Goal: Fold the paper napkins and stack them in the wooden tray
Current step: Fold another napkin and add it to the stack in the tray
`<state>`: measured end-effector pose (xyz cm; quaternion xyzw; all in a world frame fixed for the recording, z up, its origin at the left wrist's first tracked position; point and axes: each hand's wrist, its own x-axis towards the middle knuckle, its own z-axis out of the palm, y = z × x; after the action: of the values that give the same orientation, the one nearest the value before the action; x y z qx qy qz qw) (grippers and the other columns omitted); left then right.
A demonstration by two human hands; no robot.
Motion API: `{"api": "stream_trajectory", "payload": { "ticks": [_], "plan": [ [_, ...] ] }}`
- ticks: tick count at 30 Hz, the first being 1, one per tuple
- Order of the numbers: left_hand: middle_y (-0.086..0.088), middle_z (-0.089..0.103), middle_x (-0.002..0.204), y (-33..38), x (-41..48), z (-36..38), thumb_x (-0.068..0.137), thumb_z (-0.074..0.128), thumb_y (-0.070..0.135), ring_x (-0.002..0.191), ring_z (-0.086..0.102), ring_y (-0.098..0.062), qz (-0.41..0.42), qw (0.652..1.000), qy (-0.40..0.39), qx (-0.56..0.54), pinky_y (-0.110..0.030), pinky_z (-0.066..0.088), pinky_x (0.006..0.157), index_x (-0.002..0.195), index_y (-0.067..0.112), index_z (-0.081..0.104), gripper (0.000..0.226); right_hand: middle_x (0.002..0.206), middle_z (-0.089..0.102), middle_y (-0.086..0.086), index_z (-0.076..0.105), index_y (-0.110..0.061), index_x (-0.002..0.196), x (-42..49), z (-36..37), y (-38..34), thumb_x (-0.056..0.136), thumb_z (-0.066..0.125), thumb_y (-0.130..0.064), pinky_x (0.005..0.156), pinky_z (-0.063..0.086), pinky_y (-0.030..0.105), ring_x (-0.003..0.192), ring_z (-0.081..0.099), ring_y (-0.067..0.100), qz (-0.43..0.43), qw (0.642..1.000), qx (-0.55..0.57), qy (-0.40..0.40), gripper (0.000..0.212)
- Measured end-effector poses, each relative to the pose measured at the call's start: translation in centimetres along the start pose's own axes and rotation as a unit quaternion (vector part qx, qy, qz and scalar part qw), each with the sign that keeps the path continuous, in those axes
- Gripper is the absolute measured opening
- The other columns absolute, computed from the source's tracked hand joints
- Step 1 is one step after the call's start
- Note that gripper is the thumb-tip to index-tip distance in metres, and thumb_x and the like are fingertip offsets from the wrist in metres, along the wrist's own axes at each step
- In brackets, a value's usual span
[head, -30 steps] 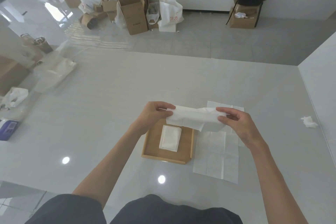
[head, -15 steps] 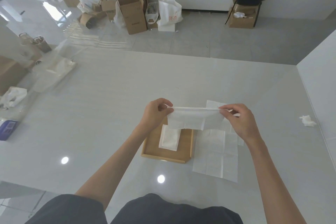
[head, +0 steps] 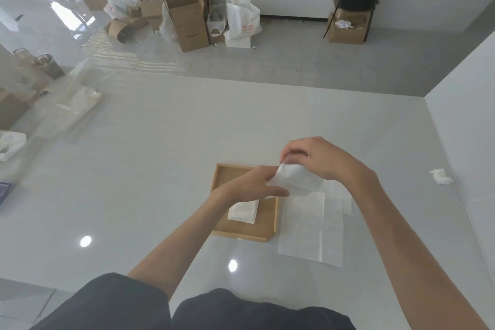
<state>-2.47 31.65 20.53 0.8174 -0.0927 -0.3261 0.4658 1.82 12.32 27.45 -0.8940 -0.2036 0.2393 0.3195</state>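
Observation:
A wooden tray (head: pixel 265 225) lies on the white table in front of me, with a folded white napkin (head: pixel 243 211) inside it. Both hands hold another white napkin (head: pixel 296 179) just above the tray's right edge. My left hand (head: pixel 254 185) pinches its left end, over the tray. My right hand (head: pixel 318 159) grips its top right part with fingers curled. Part of this napkin is hidden behind my fingers. Unfolded napkins (head: pixel 313 230) lie flat on the table right of the tray.
A crumpled tissue (head: pixel 440 176) lies at the table's right side near a white wall. Plastic bags (head: pixel 67 107) sit at the table's far left. Cardboard boxes and bags (head: pixel 187 16) stand on the floor beyond the table's far edge.
My hands have come close together, bringing the napkin's ends toward each other, so it is now shorter and bunched. Both hands have dropped lower, nearer the tray.

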Motion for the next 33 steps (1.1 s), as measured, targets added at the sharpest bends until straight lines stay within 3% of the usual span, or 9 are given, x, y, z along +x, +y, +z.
{"api": "stream_trajectory", "payload": {
  "ticks": [1,3,6,9,12,14,21,25,33],
  "plan": [
    [0.024,0.062,0.073,0.3,0.2,0.2,0.093,0.071,0.029,0.069,0.057,0.001,0.005,1.000,-0.002,-0.027,-0.023,0.047,0.067,0.089,0.031,0.066,0.006,0.098,0.072,-0.011,0.073,-0.029,0.093,0.1,-0.4,-0.1,0.099,0.057,-0.019,0.079,0.044,0.026,0.095,0.062,0.008,0.001,1.000,-0.013,-0.016,0.019],
    [0.024,0.058,0.061,0.5,0.1,0.6,0.097,0.066,0.019,0.058,0.054,0.004,0.016,0.998,-0.012,-0.061,-0.016,0.041,0.060,0.076,0.028,0.064,0.023,0.101,0.073,-0.012,0.074,-0.033,0.094,0.4,-1.1,0.2,0.098,0.060,-0.022,0.081,0.045,0.025,0.097,0.063,0.007,-0.001,1.000,-0.012,-0.023,0.018],
    [0.008,0.077,0.098,0.2,-0.8,0.8,0.099,0.065,0.020,0.093,0.073,-0.011,0.029,0.982,0.000,-0.187,-0.024,0.055,0.079,0.102,0.017,0.074,0.010,0.108,0.073,-0.016,0.074,-0.032,0.112,0.7,-1.6,1.1,0.099,0.060,-0.035,0.091,0.049,0.022,0.103,0.066,0.003,0.002,0.990,0.101,0.095,0.019],
    [-0.008,0.075,0.115,-0.5,-1.6,0.2,0.100,0.061,0.017,0.106,0.072,-0.022,0.012,0.949,0.062,-0.308,-0.035,0.060,0.088,0.119,0.005,0.069,0.023,0.106,0.076,-0.002,0.070,-0.019,0.123,0.4,-0.3,2.4,0.098,0.046,-0.060,0.097,0.055,0.038,0.106,0.070,0.016,0.110,0.918,0.318,0.207,0.053],
    [-0.013,0.074,0.119,-1.6,-2.3,-0.6,0.101,0.060,0.018,0.107,0.072,-0.027,0.002,0.920,0.116,-0.374,-0.041,0.061,0.090,0.124,0.002,0.065,0.028,0.110,0.078,0.004,0.073,-0.016,0.122,-1.2,3.9,3.6,0.091,0.034,-0.075,0.094,0.057,0.041,0.105,0.072,0.020,0.193,0.884,0.422,0.061,0.076],
    [-0.014,0.073,0.120,-2.2,-2.5,-0.9,0.100,0.062,0.020,0.108,0.072,-0.027,-0.008,0.916,0.140,-0.376,-0.041,0.061,0.087,0.126,0.003,0.064,0.031,0.112,0.076,0.006,0.074,-0.016,0.119,-2.0,6.6,3.5,0.092,0.042,-0.071,0.093,0.056,0.039,0.104,0.072,0.020,0.163,0.877,0.451,0.012,0.069],
    [-0.007,0.077,0.110,-2.1,-3.1,-1.1,0.101,0.062,0.024,0.099,0.075,-0.023,-0.015,0.928,0.162,-0.335,-0.036,0.061,0.077,0.120,0.007,0.066,0.027,0.106,0.077,0.007,0.073,-0.011,0.114,-1.1,9.1,2.6,0.096,0.067,-0.030,0.083,0.057,0.036,0.098,0.071,0.025,0.136,0.850,0.493,0.127,0.027],
    [-0.001,0.078,0.100,-1.9,-3.3,-1.0,0.102,0.060,0.025,0.091,0.075,-0.017,-0.023,0.927,0.153,-0.340,-0.029,0.059,0.069,0.114,0.009,0.068,0.022,0.094,0.075,0.001,0.069,-0.010,0.114,-0.9,9.3,2.6,0.098,0.064,-0.027,0.077,0.055,0.033,0.085,0.068,0.018,0.153,0.838,0.499,0.158,0.025],
    [0.006,0.077,0.088,-1.4,-3.1,-0.8,0.103,0.056,0.030,0.082,0.073,-0.013,-0.028,0.927,0.153,-0.341,-0.027,0.057,0.065,0.106,0.012,0.070,0.023,0.076,0.068,-0.004,0.072,-0.010,0.099,-0.4,9.7,2.6,0.098,0.063,-0.036,0.069,0.051,0.029,0.070,0.062,0.011,0.154,0.864,0.419,0.233,0.027]
  ]
}}
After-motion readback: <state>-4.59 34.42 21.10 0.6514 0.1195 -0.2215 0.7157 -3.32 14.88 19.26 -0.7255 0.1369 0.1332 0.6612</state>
